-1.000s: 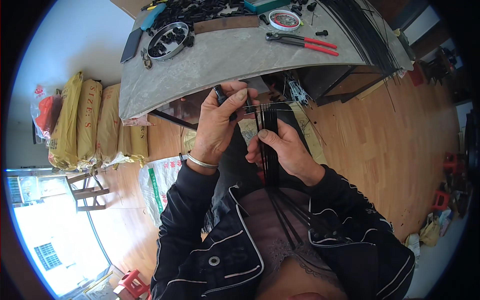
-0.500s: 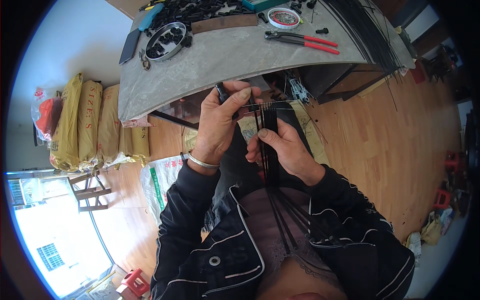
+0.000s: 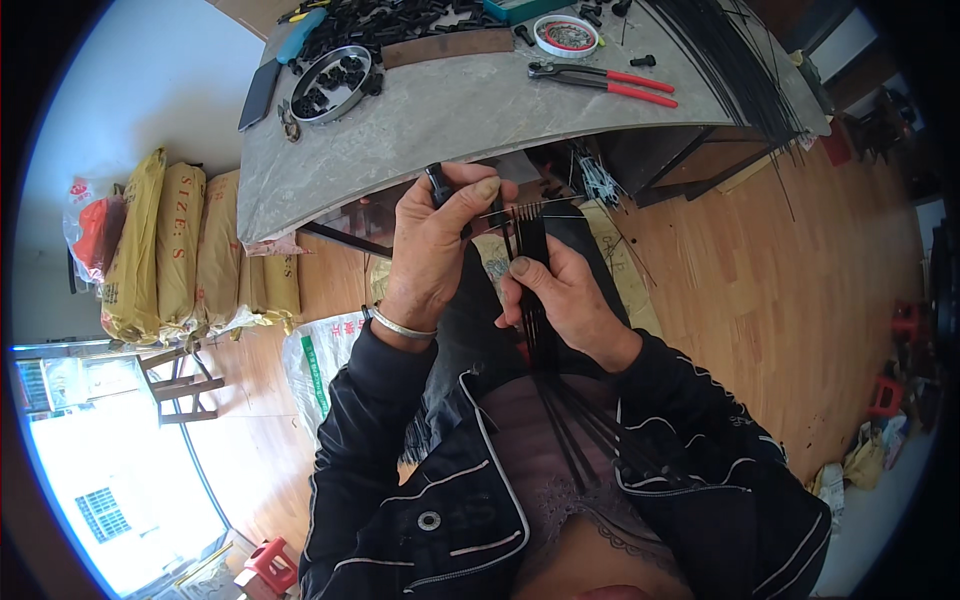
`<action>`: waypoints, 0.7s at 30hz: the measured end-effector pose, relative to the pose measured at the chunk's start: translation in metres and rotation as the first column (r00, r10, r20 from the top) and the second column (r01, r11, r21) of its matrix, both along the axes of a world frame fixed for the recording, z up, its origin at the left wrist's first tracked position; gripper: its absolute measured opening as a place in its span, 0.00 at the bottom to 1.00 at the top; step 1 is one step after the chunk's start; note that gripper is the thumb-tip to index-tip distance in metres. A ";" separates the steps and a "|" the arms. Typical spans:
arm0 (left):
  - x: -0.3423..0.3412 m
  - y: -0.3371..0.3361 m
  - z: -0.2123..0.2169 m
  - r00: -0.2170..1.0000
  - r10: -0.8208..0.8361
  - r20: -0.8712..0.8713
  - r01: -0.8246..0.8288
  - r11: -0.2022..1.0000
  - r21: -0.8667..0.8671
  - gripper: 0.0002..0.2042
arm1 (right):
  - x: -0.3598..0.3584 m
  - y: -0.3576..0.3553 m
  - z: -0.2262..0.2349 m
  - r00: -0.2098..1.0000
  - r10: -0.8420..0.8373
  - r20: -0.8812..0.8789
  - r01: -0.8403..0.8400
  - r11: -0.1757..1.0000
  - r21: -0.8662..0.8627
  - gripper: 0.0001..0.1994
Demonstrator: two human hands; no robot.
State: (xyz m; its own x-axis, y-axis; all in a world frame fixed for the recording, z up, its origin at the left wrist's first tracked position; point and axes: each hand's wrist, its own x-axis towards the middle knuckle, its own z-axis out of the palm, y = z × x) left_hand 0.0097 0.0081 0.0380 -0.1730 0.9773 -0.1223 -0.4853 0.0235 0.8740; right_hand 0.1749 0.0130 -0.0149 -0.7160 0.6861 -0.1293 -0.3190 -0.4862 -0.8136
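Observation:
My left hand [image 3: 430, 240], with a silver bracelet at the wrist, is closed round a black tube-shaped fitting [image 3: 437, 183]. Its thumb and fingertips pinch near a thin metal wire [image 3: 565, 215] that runs across to the right. The wire passes by the upper ends of a bundle of thin black rods [image 3: 534, 240], which look slightly fanned out there. My right hand [image 3: 580, 310] grips this bundle, thumb on top. The lower ends trail down over my lap and against my jacket. What the left fingertips pinch is partly hidden.
Ahead is a grey table [image 3: 430, 110] bearing loose black fittings, a round tin [image 3: 335, 85], red-handled pincers [image 3: 605, 82], a small white dish [image 3: 566, 36] and long black rods [image 3: 715, 60]. Yellow sacks [image 3: 180, 245] stand at left; a red stool [image 3: 268, 568] is at lower left.
Both hands have shifted slightly left. The rods' upper ends have moved left with the right hand and now look more spread apart.

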 end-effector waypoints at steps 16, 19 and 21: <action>-0.011 -0.018 -0.012 0.974 -0.080 -0.214 0.075 0.997 -0.032 0.21 | 0.005 0.000 0.019 0.987 -0.115 0.115 0.103 0.989 0.106 0.09; 0.003 -0.024 -0.017 0.959 -0.056 -0.279 0.039 0.997 -0.064 0.15 | 0.006 0.000 0.024 0.988 -0.097 0.119 0.085 0.992 0.098 0.09; 0.005 -0.024 -0.017 0.976 -0.005 -0.220 -0.012 0.997 -0.078 0.13 | 0.005 0.001 0.022 0.988 -0.091 0.126 0.077 0.991 0.113 0.09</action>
State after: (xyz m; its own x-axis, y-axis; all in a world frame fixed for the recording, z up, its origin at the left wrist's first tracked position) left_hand 0.0147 -0.0157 0.0207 -0.2076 0.9655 -0.1571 -0.2821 0.0947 0.9547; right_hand 0.1797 0.0140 0.0073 -0.6373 0.7579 -0.1397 -0.2425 -0.3693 -0.8971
